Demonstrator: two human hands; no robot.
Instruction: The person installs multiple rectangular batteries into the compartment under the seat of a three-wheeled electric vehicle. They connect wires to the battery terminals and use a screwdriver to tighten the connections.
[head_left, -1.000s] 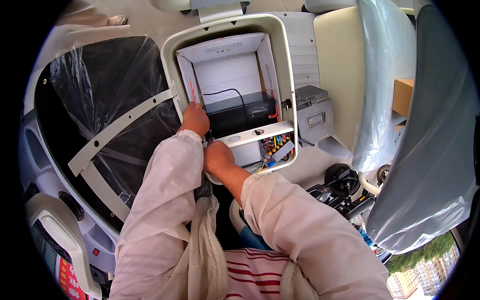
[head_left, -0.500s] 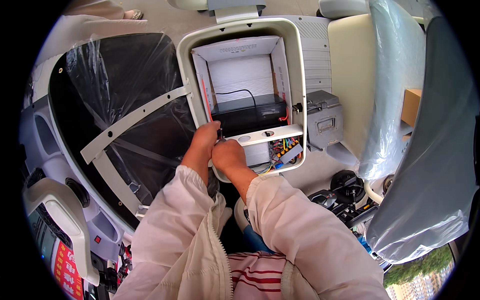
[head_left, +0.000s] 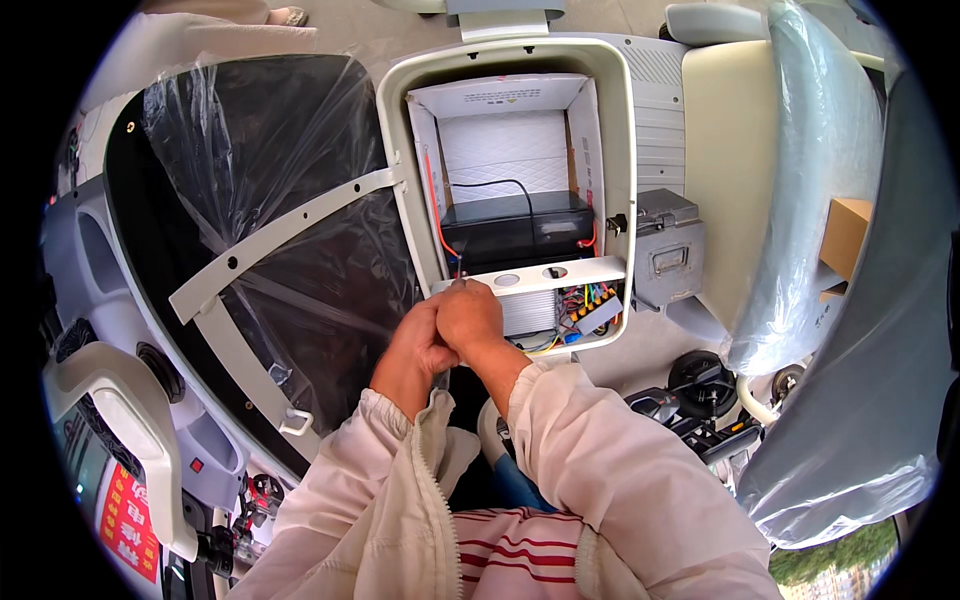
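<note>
Both my hands meet at the near left corner of an open cream storage compartment [head_left: 622, 150]. My right hand [head_left: 472, 315] is closed round something mostly hidden; a thin dark shaft [head_left: 460, 266] stands out beyond its fingers toward the battery. My left hand [head_left: 410, 350] presses closed against the right one, its fingers largely covered. Just beyond them lies a black battery [head_left: 515, 222], with a red cable [head_left: 434, 205] at its left, red wire at its right end and a black cable across its top. A cream crossbar [head_left: 590, 270] with holes runs in front of the battery.
White cardboard [head_left: 505, 135] lines the compartment. Nearer me sit a silver finned box [head_left: 528, 313] and coloured wiring [head_left: 588, 300]. The plastic-wrapped black seat [head_left: 270, 170] is swung open at left. A grey metal box [head_left: 668, 255] and a wrapped seat [head_left: 800, 200] stand at right.
My hands have drawn back toward me, off the battery's near left corner, and the left has slid beneath the right. The thin shaft now shows. The whole view has shifted slightly.
</note>
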